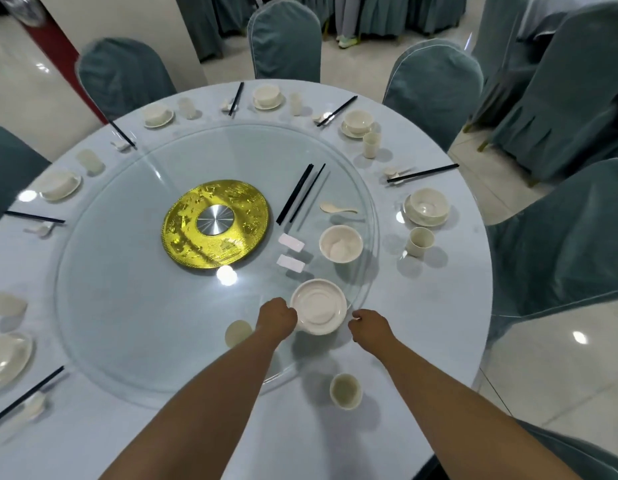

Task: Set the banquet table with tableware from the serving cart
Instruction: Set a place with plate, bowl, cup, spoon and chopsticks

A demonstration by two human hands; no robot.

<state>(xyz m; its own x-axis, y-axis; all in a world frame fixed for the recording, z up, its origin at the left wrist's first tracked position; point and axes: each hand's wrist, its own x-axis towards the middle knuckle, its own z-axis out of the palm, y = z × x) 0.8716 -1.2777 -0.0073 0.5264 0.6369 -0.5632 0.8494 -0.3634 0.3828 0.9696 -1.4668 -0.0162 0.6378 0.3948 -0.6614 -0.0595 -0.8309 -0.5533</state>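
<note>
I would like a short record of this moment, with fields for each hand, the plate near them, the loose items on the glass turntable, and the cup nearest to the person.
left hand: fingers curled at the left rim of the plate, seems to hold it
right hand: fingers curled just right of the plate, no clear contact
plate: white, upright, on the edge of the glass turntable
loose items on turntable: bowl, spoon, black chopsticks, two white rests
nearest cup: upright on the tablecloth, by the right forearm

2 bare, sleeveless forearms
</note>
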